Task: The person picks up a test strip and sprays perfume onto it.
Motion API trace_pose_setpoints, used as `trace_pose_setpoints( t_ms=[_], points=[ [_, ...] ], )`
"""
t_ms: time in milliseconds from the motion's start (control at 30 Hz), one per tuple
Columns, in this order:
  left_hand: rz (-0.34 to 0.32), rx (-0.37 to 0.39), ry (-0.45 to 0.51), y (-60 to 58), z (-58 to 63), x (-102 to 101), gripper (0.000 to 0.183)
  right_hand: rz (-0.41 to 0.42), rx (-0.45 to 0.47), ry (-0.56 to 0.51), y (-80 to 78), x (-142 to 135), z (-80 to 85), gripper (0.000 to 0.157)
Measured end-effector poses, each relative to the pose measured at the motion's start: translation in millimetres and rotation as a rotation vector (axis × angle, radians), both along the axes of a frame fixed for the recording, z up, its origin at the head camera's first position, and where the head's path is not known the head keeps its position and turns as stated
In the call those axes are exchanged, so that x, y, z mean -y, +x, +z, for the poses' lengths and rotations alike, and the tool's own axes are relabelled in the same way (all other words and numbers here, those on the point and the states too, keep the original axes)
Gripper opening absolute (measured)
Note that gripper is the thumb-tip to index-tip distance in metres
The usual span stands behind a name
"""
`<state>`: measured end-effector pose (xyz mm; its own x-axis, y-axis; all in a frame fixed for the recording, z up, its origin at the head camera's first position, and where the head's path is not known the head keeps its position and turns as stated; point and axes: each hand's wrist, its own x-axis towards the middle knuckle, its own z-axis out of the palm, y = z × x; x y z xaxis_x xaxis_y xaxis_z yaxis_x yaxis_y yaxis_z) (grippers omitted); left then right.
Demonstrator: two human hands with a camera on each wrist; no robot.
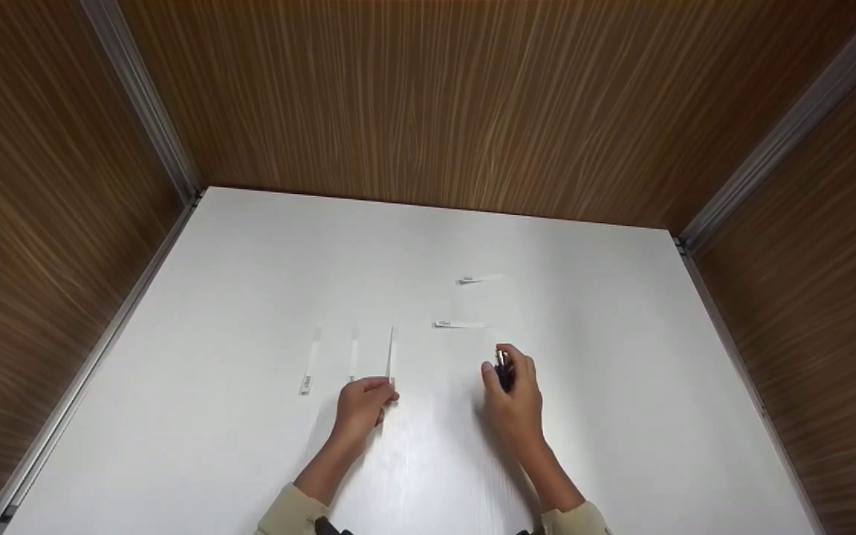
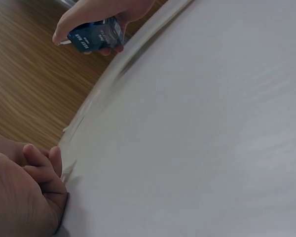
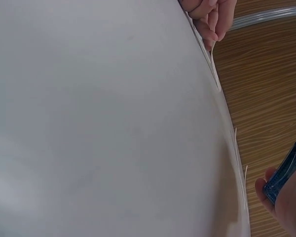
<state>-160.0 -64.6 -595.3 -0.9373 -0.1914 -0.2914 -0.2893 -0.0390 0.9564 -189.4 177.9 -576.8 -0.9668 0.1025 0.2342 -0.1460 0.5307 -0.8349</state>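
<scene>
My left hand (image 1: pixel 360 407) pinches the lower end of a narrow white paper strip (image 1: pixel 390 355), whose far end points away from me. In my right hand (image 1: pixel 520 401) is a small dark blue spray bottle (image 2: pixel 94 35) with pale lettering, held with the fingers and thumb round it. The forefinger is up at the bottle's top. Beside the left hand lie two more paper strips, one (image 1: pixel 310 365) at the far left and one (image 1: pixel 354 355) partly hidden by the hand. The right wrist view shows the blue bottle (image 3: pixel 285 173) only in part.
Farther off on the white table (image 1: pixel 599 334) lie two more strips, one (image 1: pixel 461 325) just beyond the right hand and another (image 1: pixel 478 280) behind it. Both have a bent, printed end. Brown wood-grain panels (image 1: pixel 428 104) enclose the table at the back and sides.
</scene>
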Motion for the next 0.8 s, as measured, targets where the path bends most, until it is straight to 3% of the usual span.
trace_pose_setpoints(
  t_ms=[800],
  points=[
    [-0.031, 0.015, -0.037, 8.8, 5.6, 2.3, 0.043, 0.025, 0.015, -0.062, 2.2, -4.7, -1.6, 0.039]
  ],
)
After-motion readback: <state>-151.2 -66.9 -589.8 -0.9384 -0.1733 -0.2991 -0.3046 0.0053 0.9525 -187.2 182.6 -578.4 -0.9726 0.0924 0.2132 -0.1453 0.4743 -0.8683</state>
